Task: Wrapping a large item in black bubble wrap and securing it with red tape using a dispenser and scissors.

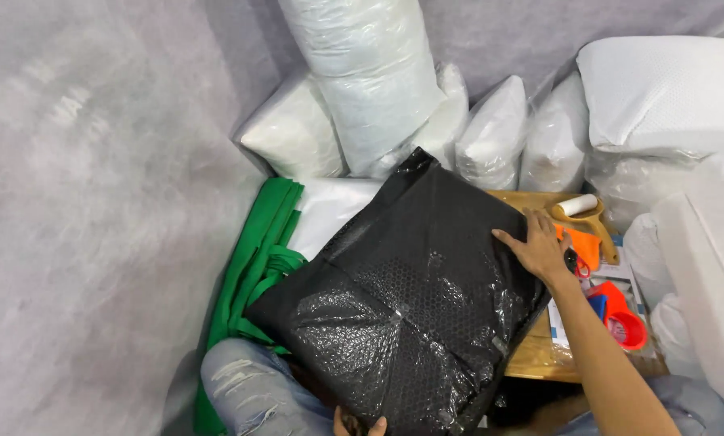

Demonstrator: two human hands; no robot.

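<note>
- Black bubble-wrap parcel (410, 299): large, flat, glossy, taped at the seams; lying tilted across the person's lap and the near left edge of the wooden desk (531, 359), filling the middle of the view.
- Right hand (539, 250): resting flat on the parcel's right edge, fingers (511, 240) spreading wide, palm down, gripping nothing.
- Left hand (360, 424): only fingertips are showing at the parcel's near edge, curling over it; how tightly they are closing cannot be told.
- Green fabric (257, 266): folded and bunched, lying just left of the parcel, partly under it.
- Clear plastic sheet (329, 210): lying beyond the green fabric, tucking under the parcel's far left corner.
- White pillows in clear bags (491, 129): standing in a row on the far side; a rolled one (370, 73) is leaning above them.
- Tape dispenser with a white roll (581, 214): sitting on the desk, far right of the hand.
- Orange tape dispenser (620, 315): lying on the desk, right of the forearm.
- Ripped jeans knee (249, 387): showing near left.
</note>
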